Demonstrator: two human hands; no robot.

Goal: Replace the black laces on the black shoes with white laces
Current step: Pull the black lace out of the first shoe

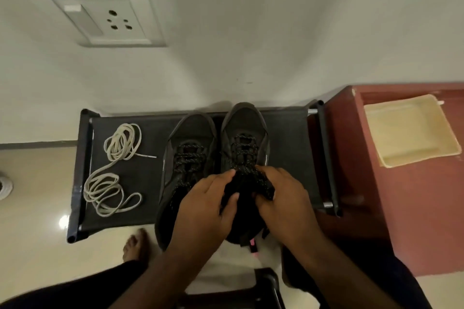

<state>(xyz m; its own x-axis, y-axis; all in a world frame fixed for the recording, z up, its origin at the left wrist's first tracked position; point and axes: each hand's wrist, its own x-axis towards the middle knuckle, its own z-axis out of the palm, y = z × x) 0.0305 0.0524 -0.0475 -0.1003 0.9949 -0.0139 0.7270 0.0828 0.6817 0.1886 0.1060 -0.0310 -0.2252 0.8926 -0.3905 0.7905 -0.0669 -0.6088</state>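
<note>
White laces (113,170) lie coiled at 9 o'clock of the shoes (190,133), unused. Left hand (208,206) and right hand (283,198) both pinch the black laces (247,173) with curled fingers, at the right shoe's (243,128) 6 o'clock end. Untying looks just begun; next, pull the knot loose

Black shoes (193,130): matt synthetic uppers. Black laces (242,150): woven cord, pale speckles. White laces (123,143): flat woven cloth. Rack shelf (288,138): matt dark fabric. Tube ends (327,204): silvery metal. Floor tiles (32,208): glossy. Cabinet (426,208): reddish wood, matt.
</note>
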